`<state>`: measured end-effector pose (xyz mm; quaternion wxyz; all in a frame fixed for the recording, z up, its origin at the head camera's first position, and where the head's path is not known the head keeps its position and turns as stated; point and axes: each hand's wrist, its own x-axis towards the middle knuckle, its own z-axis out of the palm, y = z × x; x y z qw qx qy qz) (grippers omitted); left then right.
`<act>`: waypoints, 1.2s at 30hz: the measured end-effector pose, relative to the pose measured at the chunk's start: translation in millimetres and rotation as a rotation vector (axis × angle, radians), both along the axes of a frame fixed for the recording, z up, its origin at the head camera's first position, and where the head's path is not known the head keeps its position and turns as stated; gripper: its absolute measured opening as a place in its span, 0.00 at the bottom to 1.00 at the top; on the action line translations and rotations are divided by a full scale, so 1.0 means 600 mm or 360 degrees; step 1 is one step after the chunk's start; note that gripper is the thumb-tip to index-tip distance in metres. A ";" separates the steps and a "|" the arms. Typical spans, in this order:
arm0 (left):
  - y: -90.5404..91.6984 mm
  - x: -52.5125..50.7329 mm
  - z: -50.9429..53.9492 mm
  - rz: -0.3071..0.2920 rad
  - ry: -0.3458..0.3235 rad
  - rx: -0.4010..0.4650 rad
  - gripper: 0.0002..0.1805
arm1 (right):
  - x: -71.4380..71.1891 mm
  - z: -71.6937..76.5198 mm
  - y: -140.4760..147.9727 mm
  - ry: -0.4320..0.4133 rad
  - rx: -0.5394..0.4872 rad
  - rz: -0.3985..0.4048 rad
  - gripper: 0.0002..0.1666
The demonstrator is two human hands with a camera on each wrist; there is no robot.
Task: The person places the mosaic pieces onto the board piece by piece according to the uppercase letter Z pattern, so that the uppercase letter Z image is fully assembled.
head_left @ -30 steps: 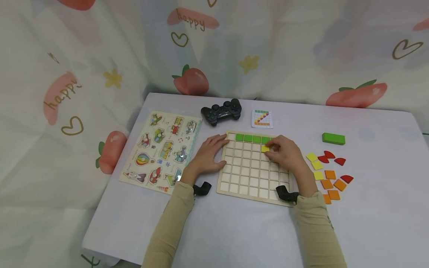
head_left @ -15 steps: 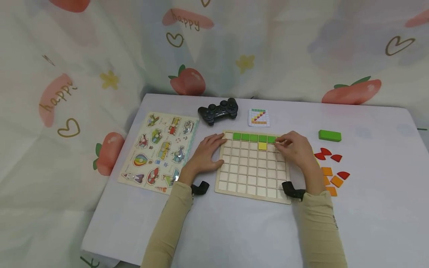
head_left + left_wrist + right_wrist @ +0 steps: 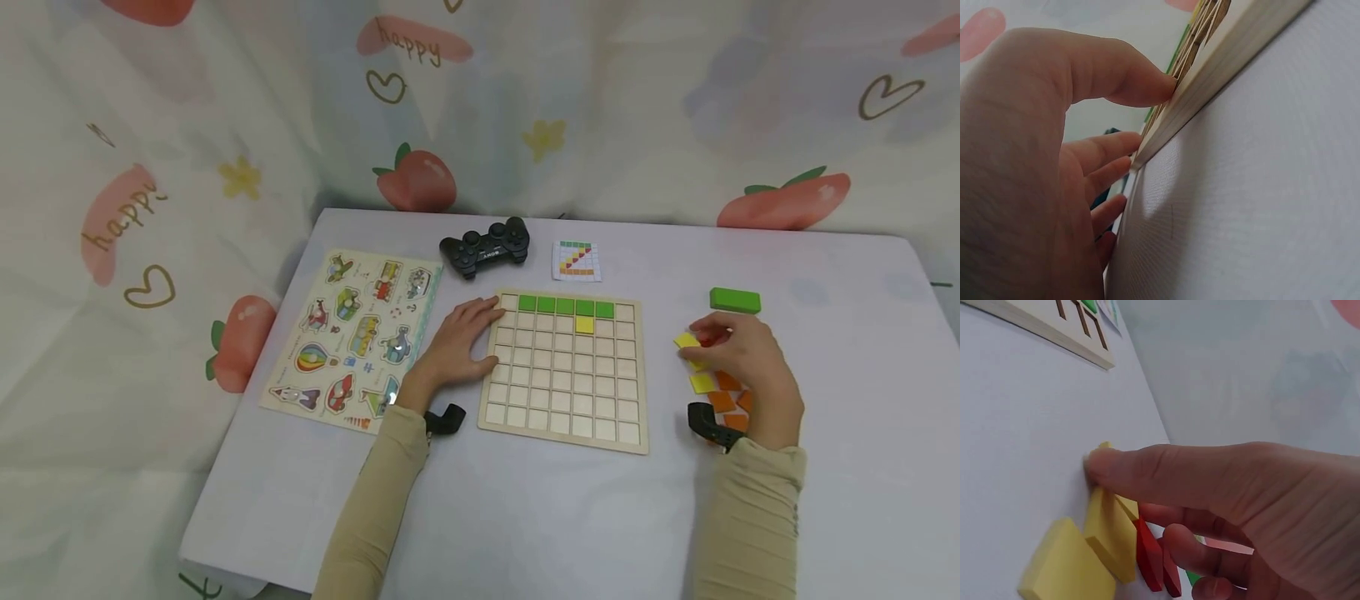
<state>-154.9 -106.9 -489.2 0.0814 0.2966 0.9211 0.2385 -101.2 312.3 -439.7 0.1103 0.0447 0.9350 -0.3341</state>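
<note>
A wooden grid board (image 3: 532, 423) lies on the table, with a row of green square tiles (image 3: 566, 306) near its top edge. Below them one yellow tile (image 3: 584, 325) sits in a slot. My left hand (image 3: 456, 343) rests at the board's left side, fingers spread, its thumb touching the rim in the left wrist view. Off to the board's right, my right hand (image 3: 746, 354) has thumb and index finger around a loose yellow square tile (image 3: 686, 341). In the right wrist view the thumb (image 3: 1129, 469) touches that tile; the index fingertip is hidden.
Beside the right hand lie more yellow tiles (image 3: 702, 383), orange tiles (image 3: 722, 402) and red pieces (image 3: 1149, 553). A green block (image 3: 735, 300) stands behind them. At the back are a game controller (image 3: 486, 248) and a pattern card (image 3: 577, 261). A picture puzzle board (image 3: 348, 340) lies left.
My right hand has left the yellow tile in its slot on the board and moved right to the loose tiles. The left hand stays at the board's edge.
</note>
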 end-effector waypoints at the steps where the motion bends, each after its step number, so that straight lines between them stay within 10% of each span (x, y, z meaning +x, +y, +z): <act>1: 0.000 -0.001 0.000 0.0002 0.0004 -0.0005 0.43 | -0.002 -0.001 -0.003 0.0017 0.0011 0.0000 0.27; 12: 0.001 -0.004 -0.008 0.0002 0.0013 -0.0011 0.44 | -0.027 -0.006 -0.066 0.0172 0.0056 0.0048 0.21; 23: -0.001 -0.004 -0.006 0.0002 0.0029 -0.0001 0.44 | -0.051 -0.021 -0.205 0.0334 -0.0193 0.0478 0.15; 36: 0.000 -0.006 -0.003 -0.0003 0.0011 -0.0043 0.45 | -0.052 -0.033 -0.226 0.0365 -0.0100 0.0543 0.14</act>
